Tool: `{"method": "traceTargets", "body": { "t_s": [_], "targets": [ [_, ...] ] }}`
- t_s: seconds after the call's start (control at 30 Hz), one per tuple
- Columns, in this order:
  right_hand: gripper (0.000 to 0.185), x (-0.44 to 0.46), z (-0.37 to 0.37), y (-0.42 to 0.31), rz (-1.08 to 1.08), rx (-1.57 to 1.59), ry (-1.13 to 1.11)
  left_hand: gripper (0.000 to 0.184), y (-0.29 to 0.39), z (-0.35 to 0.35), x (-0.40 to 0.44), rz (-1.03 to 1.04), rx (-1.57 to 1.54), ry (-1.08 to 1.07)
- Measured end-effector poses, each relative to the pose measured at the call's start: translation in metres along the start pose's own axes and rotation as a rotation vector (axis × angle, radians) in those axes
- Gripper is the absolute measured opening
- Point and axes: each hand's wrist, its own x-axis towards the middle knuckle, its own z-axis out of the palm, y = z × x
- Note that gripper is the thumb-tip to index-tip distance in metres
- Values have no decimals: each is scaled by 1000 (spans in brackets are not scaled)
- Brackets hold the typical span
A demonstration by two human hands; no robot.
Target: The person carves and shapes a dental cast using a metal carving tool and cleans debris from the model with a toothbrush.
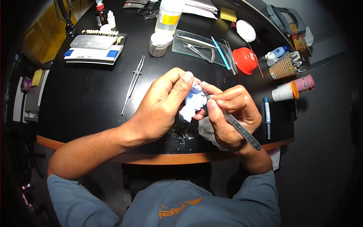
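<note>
Near the middle of the view, my left hand (162,100) is closed around a pale blue-white dental cast (194,101) with an uneven, toothed edge. My right hand (234,115) pinches a metal scalpel handle (241,129) marked with ruler numbers. The scalpel's upper end reaches the right side of the cast; its very tip is hard to make out. Some right-hand fingers lie behind or beside the cast. A crumpled white tissue (208,132) lies partly under my right hand. White crumbs (182,138) are scattered on the black table below the cast.
Metal tweezers (133,85) lie left of my hands. Beyond stand a lidded jar (159,44), a clear bottle (167,19) and a glass plate (181,47) with tools. A red bowl (245,60), pen basket (283,69), cup (284,92) and syringe (267,118) are at the right.
</note>
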Motion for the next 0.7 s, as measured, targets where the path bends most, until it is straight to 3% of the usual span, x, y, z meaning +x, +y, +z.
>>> {"method": "traceTargets", "body": {
  "t_s": [0.3, 0.7],
  "targets": [
    [19, 5, -5, 3, -149, -156, -41, 41, 4, 1, -2, -75, -135, -12],
    [23, 3, -4, 1, -105, -122, -28, 44, 3, -3, 1, -200, -428, -42]
  ]
}}
